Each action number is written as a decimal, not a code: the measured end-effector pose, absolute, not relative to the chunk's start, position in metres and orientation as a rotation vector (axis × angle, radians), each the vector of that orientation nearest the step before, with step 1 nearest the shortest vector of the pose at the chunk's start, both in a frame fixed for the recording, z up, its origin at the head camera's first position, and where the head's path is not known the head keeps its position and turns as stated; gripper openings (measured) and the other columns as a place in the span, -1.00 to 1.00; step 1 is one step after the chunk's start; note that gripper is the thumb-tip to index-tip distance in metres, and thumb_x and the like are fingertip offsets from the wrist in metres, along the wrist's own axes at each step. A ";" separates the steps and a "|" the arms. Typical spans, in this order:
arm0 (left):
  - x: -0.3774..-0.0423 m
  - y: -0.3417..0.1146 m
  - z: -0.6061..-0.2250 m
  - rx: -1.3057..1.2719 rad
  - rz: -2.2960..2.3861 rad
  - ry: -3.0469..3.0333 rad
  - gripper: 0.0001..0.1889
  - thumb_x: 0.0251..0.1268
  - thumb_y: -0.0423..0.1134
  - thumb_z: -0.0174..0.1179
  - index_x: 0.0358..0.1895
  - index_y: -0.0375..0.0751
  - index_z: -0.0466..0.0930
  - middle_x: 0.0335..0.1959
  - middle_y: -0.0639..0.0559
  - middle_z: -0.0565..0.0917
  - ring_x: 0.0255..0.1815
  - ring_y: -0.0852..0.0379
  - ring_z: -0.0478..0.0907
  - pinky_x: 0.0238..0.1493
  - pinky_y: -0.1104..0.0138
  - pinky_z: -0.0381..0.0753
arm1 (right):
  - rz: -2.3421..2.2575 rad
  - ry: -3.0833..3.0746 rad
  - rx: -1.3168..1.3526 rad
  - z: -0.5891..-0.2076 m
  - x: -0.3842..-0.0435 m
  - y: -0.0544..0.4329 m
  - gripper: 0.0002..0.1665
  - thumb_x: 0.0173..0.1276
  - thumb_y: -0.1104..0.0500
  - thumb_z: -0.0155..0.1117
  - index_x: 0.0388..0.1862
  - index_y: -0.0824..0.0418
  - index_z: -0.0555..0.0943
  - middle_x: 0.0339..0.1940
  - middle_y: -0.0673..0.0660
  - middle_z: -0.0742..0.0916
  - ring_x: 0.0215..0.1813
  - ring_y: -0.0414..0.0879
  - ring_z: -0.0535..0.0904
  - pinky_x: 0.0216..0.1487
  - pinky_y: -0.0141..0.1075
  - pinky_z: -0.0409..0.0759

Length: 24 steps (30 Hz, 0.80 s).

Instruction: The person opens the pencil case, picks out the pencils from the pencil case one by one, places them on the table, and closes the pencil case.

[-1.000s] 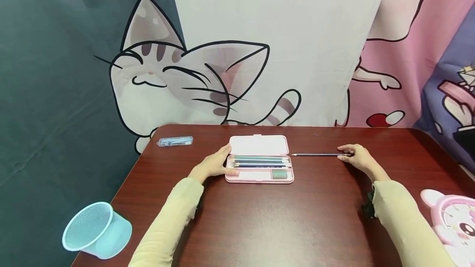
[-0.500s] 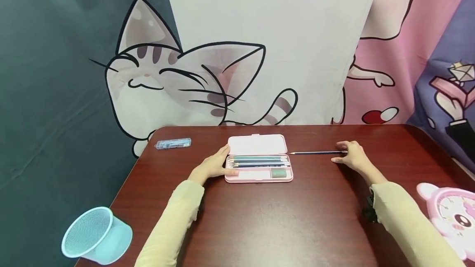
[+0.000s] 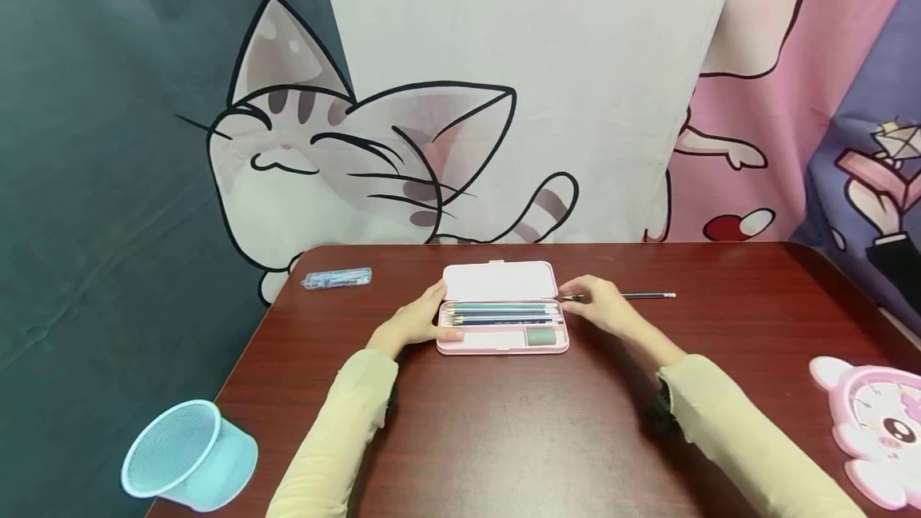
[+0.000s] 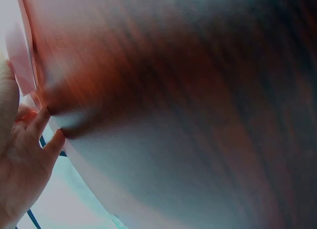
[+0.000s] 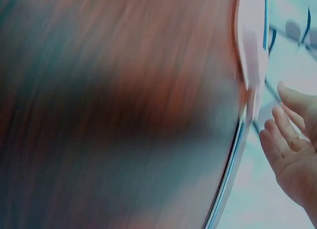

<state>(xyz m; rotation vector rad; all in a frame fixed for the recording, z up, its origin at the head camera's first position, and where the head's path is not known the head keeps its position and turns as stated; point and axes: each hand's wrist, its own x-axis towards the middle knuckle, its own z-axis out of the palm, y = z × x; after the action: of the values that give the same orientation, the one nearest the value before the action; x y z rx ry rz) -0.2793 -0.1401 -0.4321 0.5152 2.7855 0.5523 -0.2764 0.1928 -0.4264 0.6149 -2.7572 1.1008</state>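
Note:
A pink pencil case (image 3: 504, 351) lies with its lid back, holding several pencils (image 3: 504, 312) and a green eraser (image 3: 541, 336). At its left end, my left hand (image 3: 413, 321) holds the case, the thumb over the front part and the fingers by the hinge side. In the left wrist view, two fingertips of that hand meet the table. A dark blue pencil (image 3: 649, 295) lies on the table right of the case, its sharpened tip toward it. My right hand (image 3: 600, 304) is over that tip end, by the case's right edge; in the right wrist view its fingers are loosely spread, with nothing in them.
A clear blue box (image 3: 336, 279) lies at the back left of the table (image 3: 547, 438). A light blue mesh basket (image 3: 189, 458) stands at the left edge. At the right is a pink animal-shaped clock (image 3: 879, 422). Cartoon-printed curtains (image 3: 604, 62) hang behind.
My right hand has moved left from the pencil's eraser end to its tip, beside the case. The pencil and the left hand have stayed in place.

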 end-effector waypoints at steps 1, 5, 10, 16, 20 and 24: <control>-0.279 -0.141 -0.432 0.518 0.551 2.788 0.10 -0.05 0.26 0.25 0.44 -0.27 -0.12 0.49 -0.07 -0.07 0.47 0.02 -0.01 0.31 0.00 0.19 | 1.124 -2.748 0.659 -0.427 -0.276 0.185 -0.68 0.10 0.32 0.33 -0.14 0.42 0.59 -0.23 0.30 0.70 -0.11 0.15 0.62 -0.04 -0.03 0.54; -0.278 -0.140 -0.432 0.523 0.549 2.785 0.09 -0.04 0.24 0.25 0.44 -0.27 -0.12 0.49 -0.07 -0.08 0.47 0.02 -0.02 0.32 0.03 0.19 | 1.106 -2.744 0.787 -0.431 -0.274 0.164 -0.71 0.09 0.33 0.33 -0.17 0.39 0.59 -0.24 0.25 0.70 -0.14 0.09 0.61 -0.09 -0.09 0.55; -0.277 -0.138 -0.430 0.523 0.556 2.782 0.09 -0.04 0.24 0.26 0.44 -0.26 -0.12 0.49 -0.07 -0.08 0.48 0.03 -0.03 0.33 0.04 0.18 | 0.946 -2.802 0.855 -0.431 -0.276 0.151 -0.75 0.12 0.29 0.32 -0.20 0.35 0.62 -0.25 0.20 0.69 -0.13 0.06 0.61 -0.06 -0.09 0.53; -0.277 -0.138 -0.429 0.507 0.571 2.782 0.09 -0.04 0.24 0.26 0.44 -0.25 -0.12 0.49 -0.05 -0.08 0.47 0.03 -0.02 0.33 0.03 0.18 | 0.852 -2.867 0.874 -0.427 -0.283 0.144 -0.80 0.13 0.26 0.32 -0.25 0.31 0.63 -0.38 0.12 0.64 -0.27 -0.05 0.54 -0.16 -0.16 0.51; -0.277 -0.138 -0.429 0.508 0.586 2.780 0.09 -0.05 0.24 0.26 0.44 -0.24 -0.13 0.49 -0.04 -0.08 0.47 0.02 -0.01 0.33 0.03 0.19 | 0.840 -2.894 0.899 -0.426 -0.285 0.142 -0.84 0.14 0.25 0.31 -0.29 0.30 0.61 -0.40 0.11 0.62 -0.29 -0.08 0.54 -0.18 -0.20 0.52; -0.277 -0.140 -0.429 0.508 0.573 2.783 0.08 -0.04 0.23 0.26 0.44 -0.24 -0.12 0.49 -0.03 -0.08 0.47 0.03 -0.01 0.33 0.05 0.18 | 0.780 -2.885 0.957 -0.427 -0.286 0.141 -0.85 0.16 0.26 0.29 -0.31 0.32 0.63 -0.39 0.13 0.64 -0.26 -0.05 0.59 -0.17 -0.18 0.54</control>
<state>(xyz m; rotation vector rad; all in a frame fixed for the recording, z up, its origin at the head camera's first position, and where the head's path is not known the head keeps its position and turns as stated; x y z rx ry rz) -0.2769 -0.1395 -0.4289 0.5080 2.7826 0.5728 -0.2860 0.1415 -0.4267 0.9570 -2.8846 0.7804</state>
